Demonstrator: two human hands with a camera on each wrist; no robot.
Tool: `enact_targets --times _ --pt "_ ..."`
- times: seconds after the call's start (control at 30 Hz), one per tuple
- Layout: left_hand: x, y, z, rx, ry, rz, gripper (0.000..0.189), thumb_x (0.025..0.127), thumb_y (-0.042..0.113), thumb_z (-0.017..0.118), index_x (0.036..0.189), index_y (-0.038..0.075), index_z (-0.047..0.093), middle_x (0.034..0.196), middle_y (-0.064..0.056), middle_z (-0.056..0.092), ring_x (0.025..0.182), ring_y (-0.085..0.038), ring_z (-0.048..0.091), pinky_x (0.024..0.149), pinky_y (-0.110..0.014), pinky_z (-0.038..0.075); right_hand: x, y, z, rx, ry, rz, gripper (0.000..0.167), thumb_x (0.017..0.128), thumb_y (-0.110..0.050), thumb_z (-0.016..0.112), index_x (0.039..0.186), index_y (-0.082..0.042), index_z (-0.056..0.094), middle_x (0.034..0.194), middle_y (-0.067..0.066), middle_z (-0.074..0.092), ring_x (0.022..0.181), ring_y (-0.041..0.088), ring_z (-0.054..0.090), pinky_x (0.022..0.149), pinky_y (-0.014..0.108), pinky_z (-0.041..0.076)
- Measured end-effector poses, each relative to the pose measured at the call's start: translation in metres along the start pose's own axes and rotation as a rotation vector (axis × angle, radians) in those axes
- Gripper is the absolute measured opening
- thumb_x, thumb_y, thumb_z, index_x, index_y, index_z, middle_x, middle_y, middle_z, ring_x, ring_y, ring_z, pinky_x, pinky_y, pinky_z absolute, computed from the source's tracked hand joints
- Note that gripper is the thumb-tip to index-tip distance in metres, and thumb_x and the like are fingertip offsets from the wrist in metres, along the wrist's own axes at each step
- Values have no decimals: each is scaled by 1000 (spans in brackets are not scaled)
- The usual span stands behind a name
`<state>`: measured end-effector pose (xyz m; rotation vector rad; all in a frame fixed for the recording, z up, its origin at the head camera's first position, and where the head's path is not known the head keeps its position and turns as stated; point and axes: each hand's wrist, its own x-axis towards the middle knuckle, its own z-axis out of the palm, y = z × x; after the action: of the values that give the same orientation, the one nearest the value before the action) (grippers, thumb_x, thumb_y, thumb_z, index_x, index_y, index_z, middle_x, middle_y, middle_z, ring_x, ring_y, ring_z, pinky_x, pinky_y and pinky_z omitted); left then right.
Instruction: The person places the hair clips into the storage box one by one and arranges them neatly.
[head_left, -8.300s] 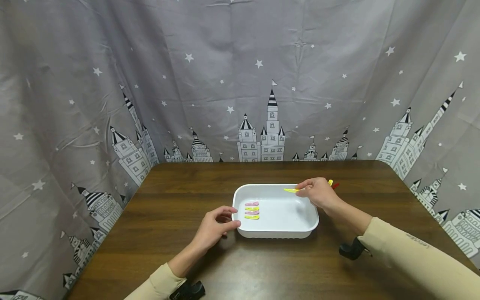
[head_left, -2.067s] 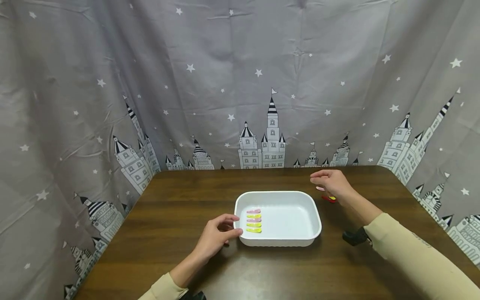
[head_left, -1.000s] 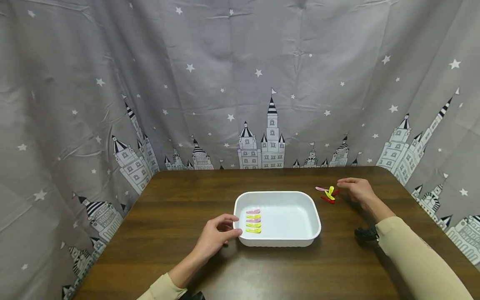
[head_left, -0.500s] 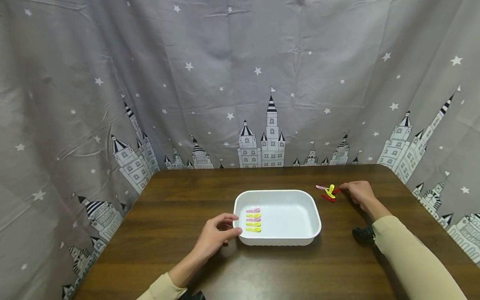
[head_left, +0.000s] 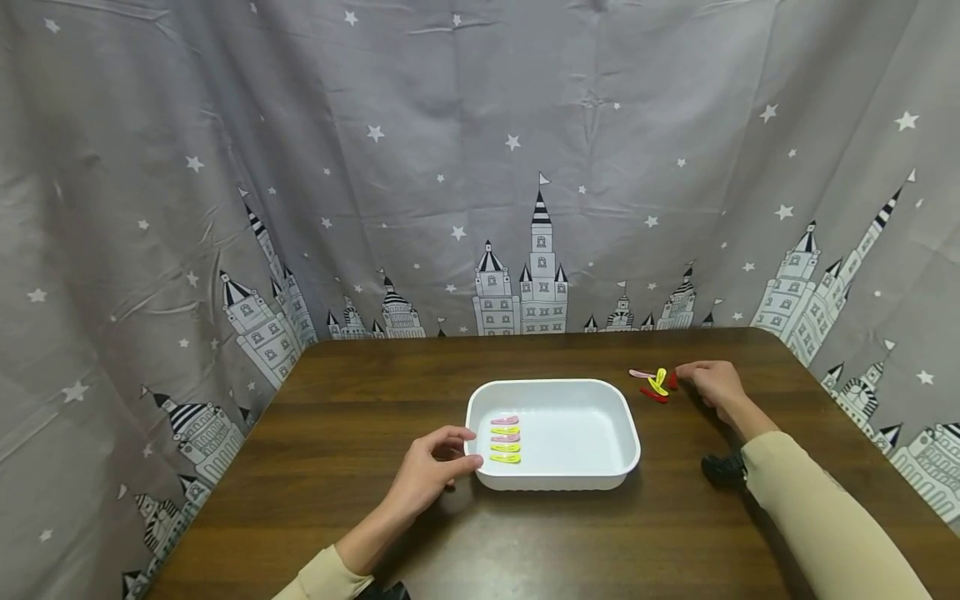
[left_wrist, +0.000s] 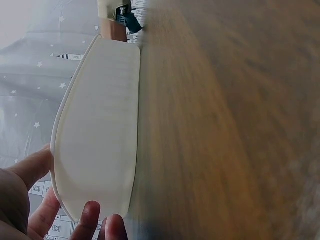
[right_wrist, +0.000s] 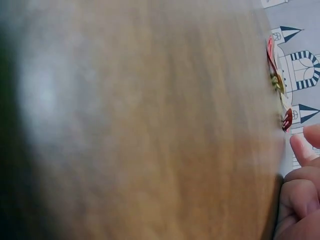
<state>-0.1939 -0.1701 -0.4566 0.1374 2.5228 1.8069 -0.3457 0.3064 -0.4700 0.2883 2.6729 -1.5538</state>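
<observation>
My left hand (head_left: pixel 422 468) grips the left end of a white plastic tray (head_left: pixel 558 482), thumb and fingers at its rim and outer wall. Inside the tray's left part, several snap hair clips lie in a column: a pink clip (head_left: pixel 505 421) at the back, then yellow and pink ones, with two yellow clips in a row nearest me. Right of the tray, my right hand (head_left: pixel 717 387) pinches a tilted red hair clip (head_left: pixel 672 380) at the fingertips. In the right wrist view this red clip (right_wrist: pixel 287 120) shows right at the fingertips, the other fingers curled.
Beside the red clip lies a small loose pile: yellow clips (head_left: pixel 658 382), a pink clip (head_left: pixel 641 374) and another red clip (head_left: pixel 654 396). All rest on a brown wooden table (head_left: pixel 360 392). A grey castle-print curtain (head_left: pixel 420 167) hangs behind its far edge.
The yellow clip my right hand held earlier now lies at the column's near end. That hand has moved right to the pile, and the red clip there has tilted. My left hand stays on the tray.
</observation>
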Motion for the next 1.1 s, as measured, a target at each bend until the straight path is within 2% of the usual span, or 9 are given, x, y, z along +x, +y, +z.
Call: enact_targets --times 0.07,0.27,0.47,0.67,0.9,1.1 --pt "0 0 0 3 2 -1 35 81 21 85 111 11 72 101 -11 68 86 -20 62 60 -34 54 0 1 0 -8 3 -11 45 96 -26 63 124 9 65 74 -4 57 48 9 39 47 26 38" --pt "0 -1 1 9 7 -6 34 81 21 85 111 11 72 102 -11 68 87 -20 62 60 -34 54 0 1 1 -11 -14 -13 45 94 -26 64 124 9 66 63 -10 48 48 8 36 46 26 36" --pt "0 -1 2 10 2 -10 36 81 22 85 112 9 71 102 -11 68 87 -21 62 60 -35 55 -6 1 1 -18 -4 8 39 91 -25 70 111 9 71 55 -13 44 44 8 36 44 26 34" --pt "1 0 1 10 10 -6 37 80 23 86 112 10 72 102 -10 68 87 -20 61 60 -34 55 -11 -3 4 -54 -11 -27 50 88 -30 76 119 8 68 59 -11 53 43 7 34 42 26 33" --pt "-1 0 0 3 6 -16 37 80 23 86 112 11 72 102 -10 68 87 -20 61 60 -33 54 -12 -5 8 -95 -11 -36 51 86 -29 78 119 8 67 55 -10 39 45 7 34 42 25 32" --pt "0 1 0 14 8 -8 36 81 23 85 112 10 72 104 -13 69 87 -21 61 61 -35 55 -13 -3 6 -82 -15 -41 47 86 -23 76 120 9 66 55 -10 40 44 7 34 42 24 32"
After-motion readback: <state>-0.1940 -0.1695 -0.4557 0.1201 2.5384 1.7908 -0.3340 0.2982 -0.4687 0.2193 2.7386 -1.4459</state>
